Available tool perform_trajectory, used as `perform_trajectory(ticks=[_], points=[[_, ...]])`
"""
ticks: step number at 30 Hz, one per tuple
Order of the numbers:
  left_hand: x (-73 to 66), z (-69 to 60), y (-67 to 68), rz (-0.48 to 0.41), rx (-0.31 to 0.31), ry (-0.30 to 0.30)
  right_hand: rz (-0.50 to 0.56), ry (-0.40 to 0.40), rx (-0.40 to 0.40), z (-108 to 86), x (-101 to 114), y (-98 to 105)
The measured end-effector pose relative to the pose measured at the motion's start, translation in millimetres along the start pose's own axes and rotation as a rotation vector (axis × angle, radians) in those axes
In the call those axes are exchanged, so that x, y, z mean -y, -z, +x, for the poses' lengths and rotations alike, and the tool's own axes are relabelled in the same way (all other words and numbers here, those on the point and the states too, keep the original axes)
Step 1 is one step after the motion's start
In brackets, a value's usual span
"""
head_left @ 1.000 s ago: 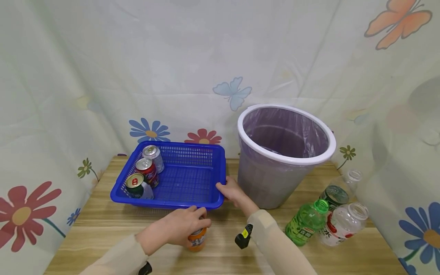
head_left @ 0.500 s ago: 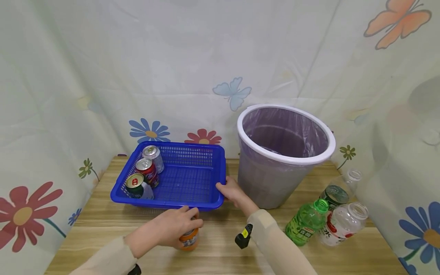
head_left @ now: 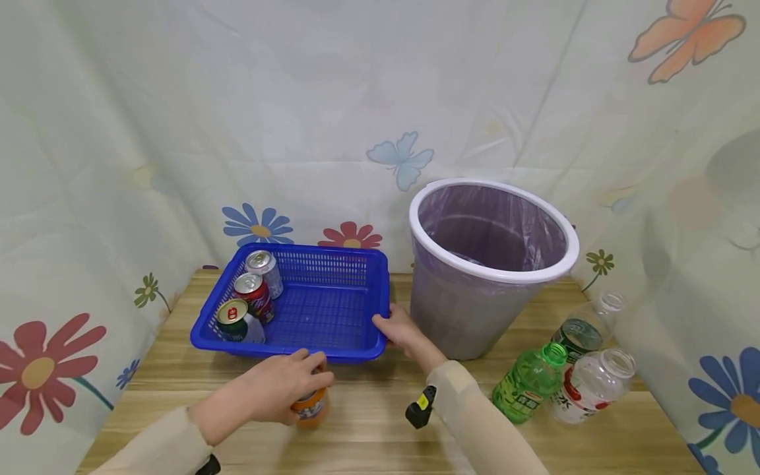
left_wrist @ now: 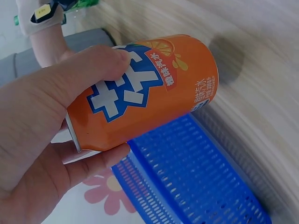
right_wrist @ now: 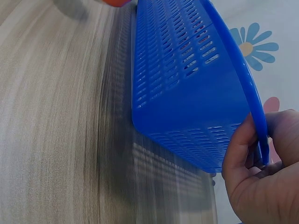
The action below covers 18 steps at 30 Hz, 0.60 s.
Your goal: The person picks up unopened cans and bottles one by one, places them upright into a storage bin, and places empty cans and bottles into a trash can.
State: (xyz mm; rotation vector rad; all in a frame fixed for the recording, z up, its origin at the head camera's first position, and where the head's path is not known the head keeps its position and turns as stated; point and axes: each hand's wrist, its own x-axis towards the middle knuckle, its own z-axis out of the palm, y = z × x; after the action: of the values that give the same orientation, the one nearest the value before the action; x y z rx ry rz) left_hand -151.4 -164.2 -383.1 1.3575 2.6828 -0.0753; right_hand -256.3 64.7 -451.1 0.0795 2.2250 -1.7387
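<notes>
An orange can (left_wrist: 175, 105) is gripped from above by the left hand (head_left: 276, 389), with the thumb laid against 1 side and the fingers against the other. It is held in front of the near edge of a blue basket (head_left: 323, 310), left of the middle of the tabletop (head_left: 380, 422); whether the tabletop is touched by its base cannot be told. The basket's right rim is pinched by the right hand (head_left: 404, 332) between thumb and fingers.

The basket is set toward the tabletop's far left corner, and 3 cans are lined up along its left wall: a silver can (head_left: 271, 277), a red can (head_left: 258, 301) and, nearest, a green can (head_left: 243, 326). A plastic-lined grey bin (head_left: 463, 316) is placed near the far edge, right of the basket. Near the right edge are grouped a green bottle (head_left: 522, 396), a red-labelled clear bottle (head_left: 584, 399) and, behind them, a dark-labelled bottle (head_left: 578, 338).
</notes>
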Motion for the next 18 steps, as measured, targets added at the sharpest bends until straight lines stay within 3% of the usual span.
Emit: perform_trajectory(ticks=[12, 18], points=[[5.6, -10.4, 11.2, 0.059, 0.003, 0.001, 0.003, 0.005, 0.004, 0.8, -1, 1], [7.3, -17.2, 14.7, 0.089, -0.026, -0.019, 0.009, 0.009, 0.003, 2.9, -3, 0]])
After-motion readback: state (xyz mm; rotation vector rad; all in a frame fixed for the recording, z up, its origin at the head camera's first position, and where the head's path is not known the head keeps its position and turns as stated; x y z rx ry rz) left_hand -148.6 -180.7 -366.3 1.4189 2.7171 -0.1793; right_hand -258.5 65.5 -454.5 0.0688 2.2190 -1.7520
